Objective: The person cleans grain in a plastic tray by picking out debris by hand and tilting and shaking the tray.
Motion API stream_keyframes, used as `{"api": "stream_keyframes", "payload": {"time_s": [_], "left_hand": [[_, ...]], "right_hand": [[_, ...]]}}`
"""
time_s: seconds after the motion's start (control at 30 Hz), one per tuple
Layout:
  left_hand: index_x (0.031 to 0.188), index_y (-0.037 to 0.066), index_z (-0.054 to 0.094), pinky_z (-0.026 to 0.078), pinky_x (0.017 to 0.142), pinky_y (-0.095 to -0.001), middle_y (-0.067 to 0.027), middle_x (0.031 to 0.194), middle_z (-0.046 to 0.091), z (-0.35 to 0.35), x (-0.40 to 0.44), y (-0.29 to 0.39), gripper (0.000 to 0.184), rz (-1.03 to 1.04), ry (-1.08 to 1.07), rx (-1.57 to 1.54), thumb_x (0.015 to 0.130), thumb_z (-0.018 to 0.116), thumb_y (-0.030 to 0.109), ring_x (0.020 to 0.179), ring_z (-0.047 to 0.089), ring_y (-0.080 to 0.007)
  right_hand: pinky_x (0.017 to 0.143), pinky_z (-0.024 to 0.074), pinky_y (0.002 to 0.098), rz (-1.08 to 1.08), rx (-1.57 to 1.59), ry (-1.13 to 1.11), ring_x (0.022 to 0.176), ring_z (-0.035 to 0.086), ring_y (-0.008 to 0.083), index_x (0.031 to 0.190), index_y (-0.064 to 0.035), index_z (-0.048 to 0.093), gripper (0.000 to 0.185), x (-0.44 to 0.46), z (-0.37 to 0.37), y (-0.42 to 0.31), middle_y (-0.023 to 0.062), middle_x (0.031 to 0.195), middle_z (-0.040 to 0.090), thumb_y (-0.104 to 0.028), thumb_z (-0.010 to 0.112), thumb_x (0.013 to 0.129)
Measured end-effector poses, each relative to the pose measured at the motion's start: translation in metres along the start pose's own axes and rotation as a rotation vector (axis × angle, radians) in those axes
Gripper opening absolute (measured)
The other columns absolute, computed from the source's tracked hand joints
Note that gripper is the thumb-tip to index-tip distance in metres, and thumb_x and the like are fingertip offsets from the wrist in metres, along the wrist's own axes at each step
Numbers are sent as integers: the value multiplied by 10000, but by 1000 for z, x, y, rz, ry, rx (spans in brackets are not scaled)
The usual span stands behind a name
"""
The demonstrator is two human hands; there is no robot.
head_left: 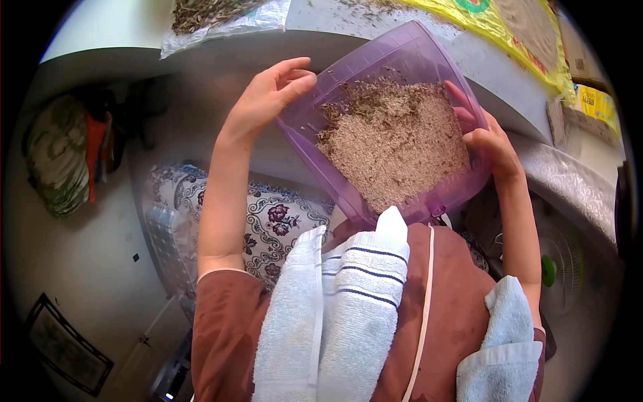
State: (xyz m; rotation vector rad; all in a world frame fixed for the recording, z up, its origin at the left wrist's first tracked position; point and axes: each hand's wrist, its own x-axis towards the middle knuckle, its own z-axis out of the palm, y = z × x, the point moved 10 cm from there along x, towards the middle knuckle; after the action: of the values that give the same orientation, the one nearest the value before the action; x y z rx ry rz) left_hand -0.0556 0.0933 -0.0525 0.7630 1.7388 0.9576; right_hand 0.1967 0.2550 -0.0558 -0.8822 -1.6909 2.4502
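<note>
A translucent purple plastic container [429, 50] is held tilted in front of my chest. Inside lies a heap of small tan grains [408, 151], with darker dry stalks and chaff [362, 94] gathered along its upper left side. My right hand [499, 144] grips the container's right wall, the thumb on the near side and the fingers showing through the plastic. Beside the upper left rim is my left hand [264, 97], its fingers bent and apart from the thumb, holding nothing. Whether its fingertips touch the rim I cannot tell.
Dry plant bits [207, 12] lie on a white sheet at the upper left of a pale ledge [321, 17]. A yellow printed bag [546, 63] is at the upper right. Below are a flower-patterned cover [284, 218] and a fan [550, 271]. A light blue towel [362, 301] hangs over my chest.
</note>
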Motion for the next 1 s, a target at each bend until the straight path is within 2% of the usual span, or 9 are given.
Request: {"api": "stream_keyframes", "payload": {"time_s": [0.13, 0.2, 0.3, 0.4, 0.5, 0.63, 0.73, 0.93, 1.0], "left_hand": [[1391, 65, 374, 444, 931, -309, -139, 1172, 557, 12, -28, 19, 859, 221, 98, 620, 684, 811, 279, 1051, 554, -201], [1390, 81, 381, 457, 906, -296, -136, 1177, 558, 20, -29, 21, 846, 196, 114, 641, 682, 808, 264, 1028, 562, -201], [1392, 83, 376, 469, 883, -296, -123, 1176, 561, 19, -17, 6, 837, -61, 81, 532, 692, 802, 254, 1009, 570, -193], [1400, 85, 364, 475, 865, -288, -130, 1182, 558, 16, -13, -2, 847, -43, 13, 377, 694, 801, 253, 999, 574, -189], [1421, 105, 325, 481, 860, -304, -138, 1184, 555, 15, -26, 14, 909, 185, 53, 476, 666, 810, 246, 1001, 578, -208], [1447, 155, 258, 485, 872, -361, -143, 1174, 557, 27, -33, 24, 1028, 197, 102, 812, 595, 828, 248, 996, 582, -263], [1430, 151, 314, 500, 834, -327, -123, 1121, 593, 25, -28, 26, 948, 113, 90, 853, 628, 816, 212, 924, 608, -228], [1343, 113, 477, 506, 757, -238, -70, 1039, 635, 2, -18, 3, 578, 81, 86, 280, 812, 705, 132, 832, 596, -98], [1337, 97, 482, 503, 758, -236, -64, 1039, 630, 2, -16, -3, 532, 55, 68, 235, 845, 678, 149, 845, 585, -87]], "right_hand": [[835, 321, 157, 22, -8, -1, 895, 428, 61, 1408, -54, 383, 804, -1, 5, -4, -17, 1040, 511, -124, 539, 622], [836, 322, 158, 26, 17, 3, 897, 429, 63, 1407, -60, 386, 800, -1, 6, -3, -14, 1047, 513, -118, 537, 624], [838, 324, 162, 15, 28, 13, 901, 431, 70, 1407, -68, 388, 802, 1, 2, 0, -4, 1054, 515, -112, 537, 621], [839, 326, 165, 10, 11, 7, 906, 434, 78, 1408, -71, 389, 806, 1, 2, 0, 5, 1056, 517, -114, 540, 617], [841, 326, 170, 9, 8, -7, 908, 437, 83, 1408, -76, 391, 810, 1, 4, -1, 7, 1051, 517, -122, 544, 613], [846, 328, 179, 8, -26, 5, 910, 445, 90, 1410, -85, 391, 820, 2, 0, 1, 12, 1038, 518, -143, 551, 609], [859, 327, 182, 5, -40, 4, 922, 449, 95, 1411, -81, 388, 826, 3, -1, 1, 21, 1053, 521, -153, 556, 606], [900, 321, 190, 3, 18, -12, 954, 457, 105, 1407, -54, 384, 826, 1, 8, -5, 50, 1136, 525, -154, 560, 606], [905, 323, 195, -6, -1, -15, 962, 462, 108, 1406, -49, 383, 824, 2, 7, -6, 56, 1149, 526, -154, 560, 608]]}}
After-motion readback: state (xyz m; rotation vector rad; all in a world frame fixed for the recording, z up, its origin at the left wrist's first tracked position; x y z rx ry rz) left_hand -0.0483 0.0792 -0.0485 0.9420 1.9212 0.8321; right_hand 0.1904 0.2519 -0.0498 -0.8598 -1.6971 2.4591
